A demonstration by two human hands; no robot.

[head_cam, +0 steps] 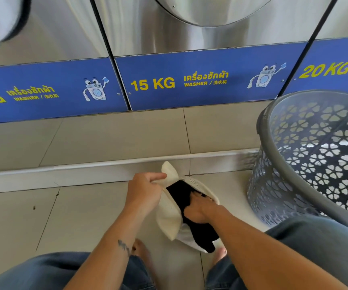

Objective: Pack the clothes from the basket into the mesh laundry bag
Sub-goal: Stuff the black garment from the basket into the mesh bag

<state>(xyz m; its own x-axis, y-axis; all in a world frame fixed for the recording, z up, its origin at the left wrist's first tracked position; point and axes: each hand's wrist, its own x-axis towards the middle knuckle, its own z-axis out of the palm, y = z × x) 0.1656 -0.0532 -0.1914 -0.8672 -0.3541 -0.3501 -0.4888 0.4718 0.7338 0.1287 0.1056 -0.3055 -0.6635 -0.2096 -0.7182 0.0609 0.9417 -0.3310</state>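
Stuffing step: the left hand (142, 190) pinches the white mesh laundry bag (169, 218) open; the right hand (198, 210) clamps a black garment (198, 229), which next needs pushing deeper.

**Bag open on the floor, dark garment half in**

I see the white mesh laundry bag (170, 218) lying on the tiled floor, its mouth pulled open and one edge lifted. A black garment (192, 214) sits partly inside it, the lower end trailing out over the bag's near edge. To the right stands the grey basket (307, 155), round, with flower-shaped cutouts, tilted, well apart from the bag.
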